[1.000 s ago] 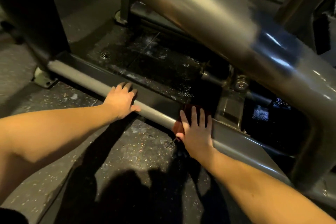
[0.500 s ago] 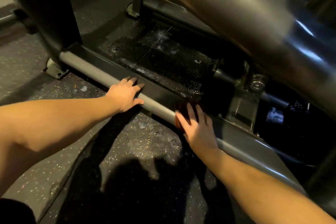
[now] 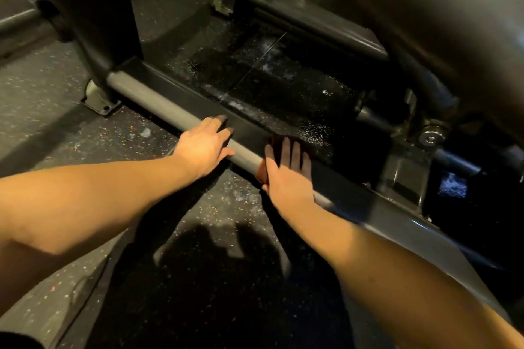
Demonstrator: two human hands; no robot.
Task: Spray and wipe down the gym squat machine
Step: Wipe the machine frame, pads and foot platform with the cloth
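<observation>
The left hand (image 3: 202, 147) rests flat on the squat machine's grey base rail (image 3: 158, 102), its grip released. Just to its right, the right hand (image 3: 286, 176) presses a reddish cloth (image 3: 262, 171) onto the same rail with straight fingers, not clenched. Beyond the rail, the dark floor (image 3: 283, 85) glistens wet.

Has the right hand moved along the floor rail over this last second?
Yes. The right hand slid left along the rail, away from the pivot bolt, toward the left hand.
</observation>
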